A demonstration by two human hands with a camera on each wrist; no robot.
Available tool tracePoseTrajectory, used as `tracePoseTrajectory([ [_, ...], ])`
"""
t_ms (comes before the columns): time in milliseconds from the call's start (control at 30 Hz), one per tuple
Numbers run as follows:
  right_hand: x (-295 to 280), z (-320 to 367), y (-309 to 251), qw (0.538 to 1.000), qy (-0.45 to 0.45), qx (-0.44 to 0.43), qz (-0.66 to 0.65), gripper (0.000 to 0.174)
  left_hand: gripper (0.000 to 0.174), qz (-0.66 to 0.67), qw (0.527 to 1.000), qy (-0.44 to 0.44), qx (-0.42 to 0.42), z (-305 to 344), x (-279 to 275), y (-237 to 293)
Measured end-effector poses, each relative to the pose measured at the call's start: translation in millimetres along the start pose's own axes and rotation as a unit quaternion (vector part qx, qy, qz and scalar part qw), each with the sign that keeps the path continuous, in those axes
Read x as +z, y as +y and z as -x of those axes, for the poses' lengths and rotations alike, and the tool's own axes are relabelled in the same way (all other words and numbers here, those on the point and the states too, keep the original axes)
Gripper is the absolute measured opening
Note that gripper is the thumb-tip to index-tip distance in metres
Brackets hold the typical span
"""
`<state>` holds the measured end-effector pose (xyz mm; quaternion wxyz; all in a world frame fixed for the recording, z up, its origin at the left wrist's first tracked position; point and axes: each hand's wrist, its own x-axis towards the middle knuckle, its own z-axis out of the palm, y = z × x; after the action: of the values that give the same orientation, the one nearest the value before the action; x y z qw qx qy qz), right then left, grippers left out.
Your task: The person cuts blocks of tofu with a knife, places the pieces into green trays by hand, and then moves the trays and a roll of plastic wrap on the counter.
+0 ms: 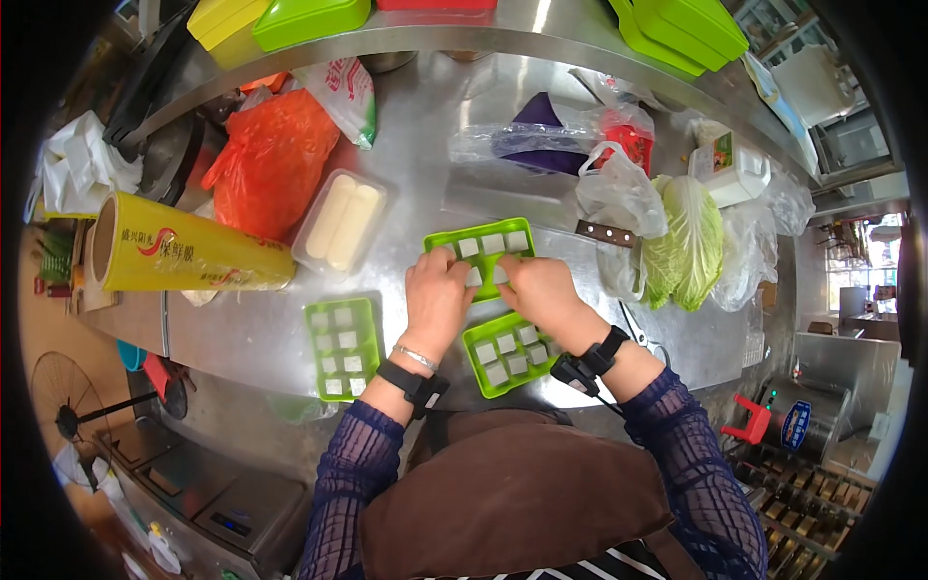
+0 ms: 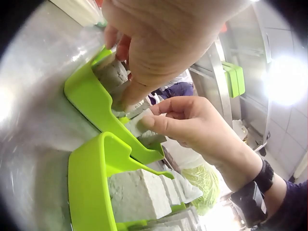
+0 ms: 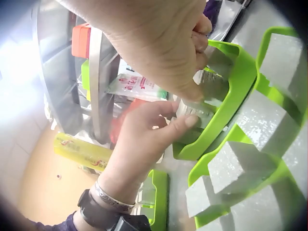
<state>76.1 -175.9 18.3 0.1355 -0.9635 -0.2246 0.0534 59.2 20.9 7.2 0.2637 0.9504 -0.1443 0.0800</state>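
In the head view, a green tray [image 1: 523, 228] holding pale grey blocks lies under both hands. The left hand [image 1: 432, 302] grips a block [image 1: 473, 277] at the tray's left part. With thumb and fingers the right hand [image 1: 543, 295] pinches another block [image 1: 500, 275], whose pale face [image 2: 139, 124] shows in the left wrist view. A second green tray [image 1: 471, 352] with several blocks stands just nearer the body. Further left is a third green tray [image 1: 312, 333], also filled with blocks.
A yellow film roll box [image 1: 193, 246], a red bag [image 1: 275, 155] and a clear container with white rolls [image 1: 341, 222] lie left. On the right are a cabbage [image 1: 698, 242], plastic bags [image 1: 619, 198] and scissors [image 1: 638, 329]. A metal shelf edge [image 1: 464, 41] crosses the back.
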Motion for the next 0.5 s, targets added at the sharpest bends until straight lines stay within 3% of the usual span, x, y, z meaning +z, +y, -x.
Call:
tracePoseTrajectory([
  [167, -4.4, -0.7, 6.2, 0.999, -0.003, -0.012, -0.036, 0.031, 0.029, 0.007, 1.000, 0.011, 0.006, -1.8, 1.8, 1.6],
  [267, 1.0, -2.2, 6.0, 0.997, 0.055, -0.041, -0.041, 0.017, 0.031, 0.003, 1.000, 0.011, 0.010, -3.6, 0.5, 2.9],
  [467, 1.2, -4.3, 3.9, 0.998, 0.052, -0.033, -0.020, 0.015, 0.029, -0.003, 1.000, 0.009, 0.014, -5.6, 5.1, 2.3],
  [500, 0.8, -4.1, 4.3, 0.999, 0.030, -0.024, -0.016, 0.021, 0.029, -0.006, 1.000, 0.010, 0.013, -5.7, 5.0, 2.4],
])
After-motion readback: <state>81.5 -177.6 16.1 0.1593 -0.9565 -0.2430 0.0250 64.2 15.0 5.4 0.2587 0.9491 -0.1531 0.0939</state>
